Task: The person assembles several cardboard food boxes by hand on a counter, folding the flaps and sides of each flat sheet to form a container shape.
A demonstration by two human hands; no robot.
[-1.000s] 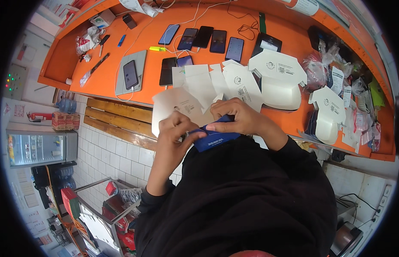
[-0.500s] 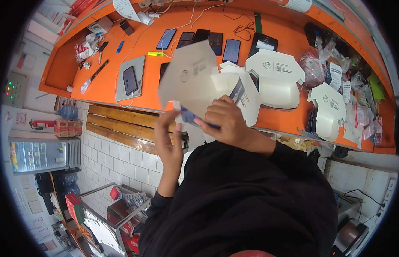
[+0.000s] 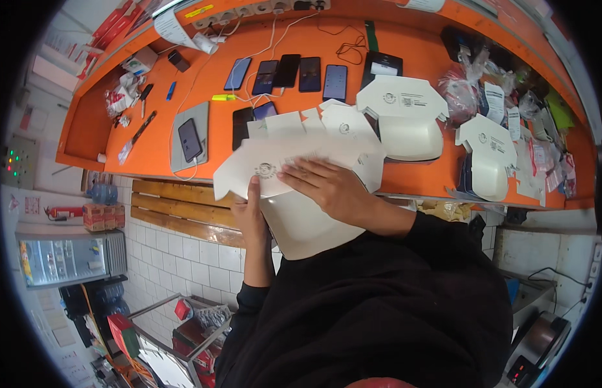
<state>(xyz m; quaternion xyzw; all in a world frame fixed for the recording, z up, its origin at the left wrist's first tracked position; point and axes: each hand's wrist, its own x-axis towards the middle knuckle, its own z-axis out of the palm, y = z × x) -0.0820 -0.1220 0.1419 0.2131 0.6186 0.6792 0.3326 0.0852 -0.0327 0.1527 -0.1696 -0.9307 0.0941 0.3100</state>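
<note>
A white cardboard takeaway box (image 3: 310, 226) is held before my body, its lid (image 3: 246, 171) raised toward the counter. My left hand (image 3: 252, 216) grips its left side, thumb on the lid's inner face and the other fingers mostly hidden. Across the lid lies my right hand (image 3: 333, 194), fingers stretched out flat, slightly blurred. Directly behind, more white cardboard (image 3: 346, 123) rests on the counter, partly covered by the lid. To the right stand an opened takeaway box (image 3: 411, 139) and a smaller opened one (image 3: 492, 174), both with dark outer sides.
Several phones (image 3: 286, 70) lie on the orange counter (image 3: 217, 61) with charging cables. One phone (image 3: 190, 139) rests on a grey tablet (image 3: 200, 116). Plastic bags (image 3: 466, 94) crowd the right end. A wooden bench (image 3: 184, 210) stands below the counter, left of me.
The box has been turned and brought closer to my body, so its inside faces up. My right hand has gone from gripping the box's edge to lying flat on the lid.
</note>
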